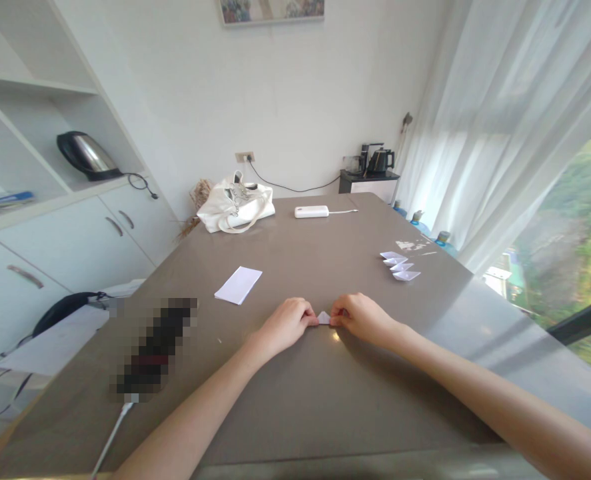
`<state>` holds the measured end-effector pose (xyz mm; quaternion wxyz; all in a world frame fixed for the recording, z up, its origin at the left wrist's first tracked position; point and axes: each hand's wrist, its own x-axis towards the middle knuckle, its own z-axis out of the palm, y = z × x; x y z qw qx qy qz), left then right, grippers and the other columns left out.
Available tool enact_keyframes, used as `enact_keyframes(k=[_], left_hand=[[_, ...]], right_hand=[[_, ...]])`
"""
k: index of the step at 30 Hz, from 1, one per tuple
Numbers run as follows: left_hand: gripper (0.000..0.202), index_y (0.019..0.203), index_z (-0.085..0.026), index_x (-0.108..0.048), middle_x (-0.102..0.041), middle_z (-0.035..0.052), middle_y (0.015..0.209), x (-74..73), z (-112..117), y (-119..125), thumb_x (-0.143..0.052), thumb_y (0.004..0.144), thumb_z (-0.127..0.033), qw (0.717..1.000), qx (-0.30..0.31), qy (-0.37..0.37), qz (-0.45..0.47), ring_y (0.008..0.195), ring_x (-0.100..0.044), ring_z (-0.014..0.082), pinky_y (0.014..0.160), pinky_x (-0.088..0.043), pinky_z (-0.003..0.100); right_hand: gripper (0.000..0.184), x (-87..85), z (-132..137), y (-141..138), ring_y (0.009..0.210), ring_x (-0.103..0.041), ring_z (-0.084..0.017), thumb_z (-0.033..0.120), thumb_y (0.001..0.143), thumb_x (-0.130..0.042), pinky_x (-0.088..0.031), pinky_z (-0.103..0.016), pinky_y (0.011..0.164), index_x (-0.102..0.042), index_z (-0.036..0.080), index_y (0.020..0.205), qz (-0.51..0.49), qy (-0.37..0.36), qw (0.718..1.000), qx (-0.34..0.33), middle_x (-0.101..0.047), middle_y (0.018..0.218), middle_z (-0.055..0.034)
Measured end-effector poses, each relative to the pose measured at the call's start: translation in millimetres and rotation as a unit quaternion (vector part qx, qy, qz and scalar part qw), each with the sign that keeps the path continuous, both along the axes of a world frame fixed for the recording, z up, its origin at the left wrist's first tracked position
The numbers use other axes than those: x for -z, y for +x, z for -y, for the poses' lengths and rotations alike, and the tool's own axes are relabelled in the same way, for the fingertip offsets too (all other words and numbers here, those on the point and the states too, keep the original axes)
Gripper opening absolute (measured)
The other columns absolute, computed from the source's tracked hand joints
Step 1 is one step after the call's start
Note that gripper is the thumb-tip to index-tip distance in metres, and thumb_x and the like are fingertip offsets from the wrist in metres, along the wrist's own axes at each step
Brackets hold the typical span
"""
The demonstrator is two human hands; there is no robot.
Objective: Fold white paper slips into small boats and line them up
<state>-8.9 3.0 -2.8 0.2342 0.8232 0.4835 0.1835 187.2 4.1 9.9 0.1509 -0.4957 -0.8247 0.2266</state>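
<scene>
A small piece of folded white paper point(324, 318), showing a pointed top, lies at the middle of the table between my two hands. My left hand point(291, 319) pinches its left end with closed fingers. On the other side, the fingers of my right hand point(358, 316) are closed on the right end. Much of the paper is hidden behind my fingertips. Several folded paper boats point(400, 267) stand close together farther off to the right. To the left of my hands is a stack of white paper sheets point(238, 285).
A white bag point(238, 205) and a white power bank point(312, 211) with a short cable sit at the table's far side. On the left, a pixelated dark object point(155, 350) has a white cable point(111, 437) running from it. Water bottles point(442, 239) stand past the right edge.
</scene>
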Motion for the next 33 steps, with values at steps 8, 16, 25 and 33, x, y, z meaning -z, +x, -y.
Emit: enact_keyframes(k=[8,16,25,33], left_hand=[[0.019,0.073,-0.017,-0.072,-0.069,0.0081,0.077,0.9,2.8,5.5,-0.057,0.08,-0.025,0.998,-0.054,0.012,-0.018,0.073,-0.061,0.0206,0.067,-0.042,0.029],[0.023,0.073,-0.017,-0.074,-0.069,0.006,0.066,-2.7,1.0,5.3,-0.061,0.074,-0.036,0.994,-0.093,-0.049,0.001,0.061,-0.059,0.0179,0.056,-0.036,0.026],[0.024,0.067,-0.016,-0.073,-0.068,0.0052,0.064,-6.0,-0.6,6.0,-0.066,0.068,-0.039,0.989,-0.122,-0.082,0.002,0.06,-0.059,0.0172,0.055,-0.036,0.026],[0.015,0.074,-0.021,-0.067,-0.068,0.0028,0.081,-1.7,-0.7,6.6,-0.072,0.067,-0.033,0.988,-0.142,-0.021,-0.059,0.083,-0.061,0.0218,0.073,-0.042,0.031]], right_hand=[[0.017,10.6,-10.6,4.7,0.055,-0.055,-0.014,0.032,0.072,-0.065,-0.033,-0.022,0.05,-0.071,0.016,0.068,-0.014,-0.031,0.999,0.015,-0.067,0.061,-0.0029],[0.011,14.6,-13.9,6.1,0.05,-0.043,-0.008,0.026,0.067,-0.067,-0.028,-0.019,0.047,-0.067,0.017,0.072,-0.061,-0.035,0.998,0.002,-0.051,0.056,0.0043],[0.017,16.1,-16.9,6.4,0.05,-0.041,-0.009,0.03,0.067,-0.065,-0.027,-0.02,0.047,-0.072,0.016,0.074,-0.063,-0.065,0.996,0.003,-0.052,0.054,0.0026],[0.017,12.2,-17.2,5.6,0.051,-0.044,-0.009,0.032,0.066,-0.066,-0.027,-0.021,0.047,-0.074,0.02,0.075,-0.006,-0.066,0.997,0.025,-0.055,0.058,0.0017]])
